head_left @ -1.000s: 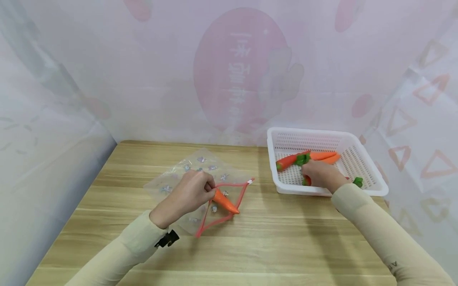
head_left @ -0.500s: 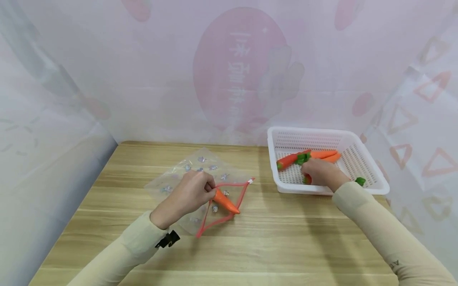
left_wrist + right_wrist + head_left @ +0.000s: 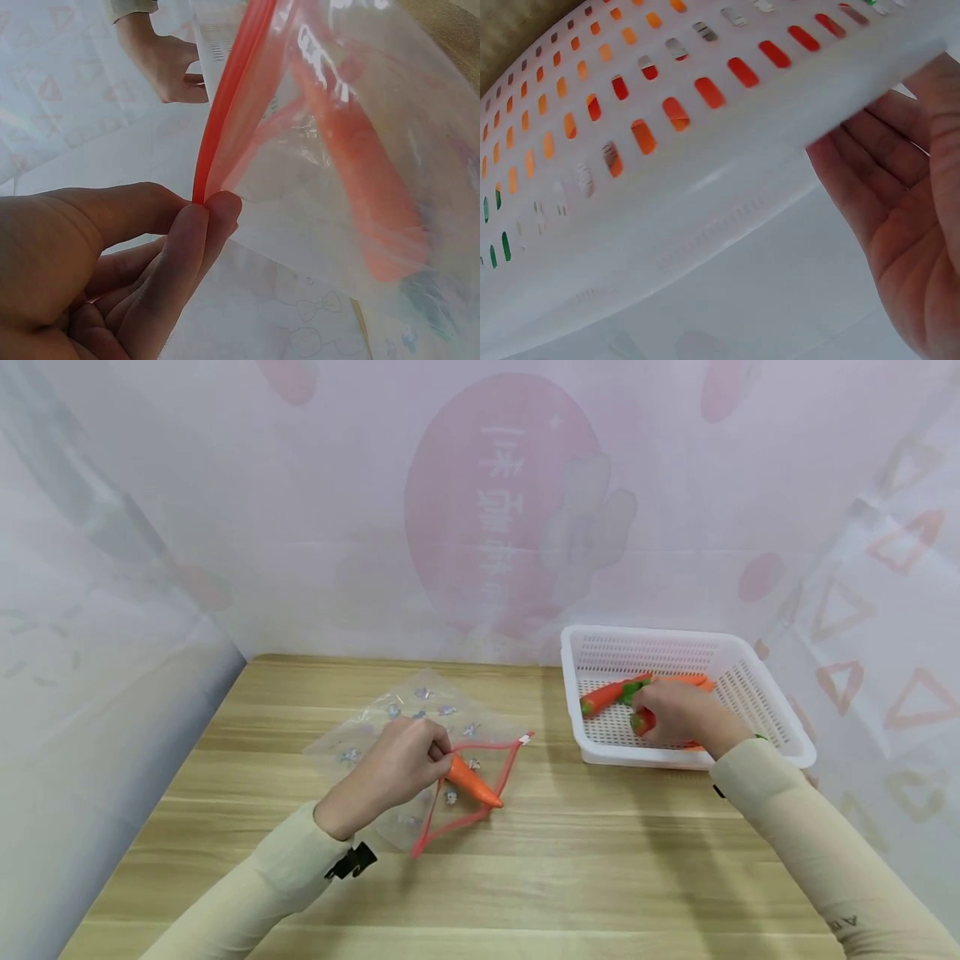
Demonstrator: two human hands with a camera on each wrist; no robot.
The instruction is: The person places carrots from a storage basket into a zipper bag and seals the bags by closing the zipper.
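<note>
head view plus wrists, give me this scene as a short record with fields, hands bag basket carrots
left hand: pinches the red zip edge of the clear bag, holding its mouth open
bag contents: one carrot
right hand: inside the white basket, grips a carrot there
basket contents: more carrots with green tops
surface: wooden table
bag position: left of the basket, apart from it
</note>
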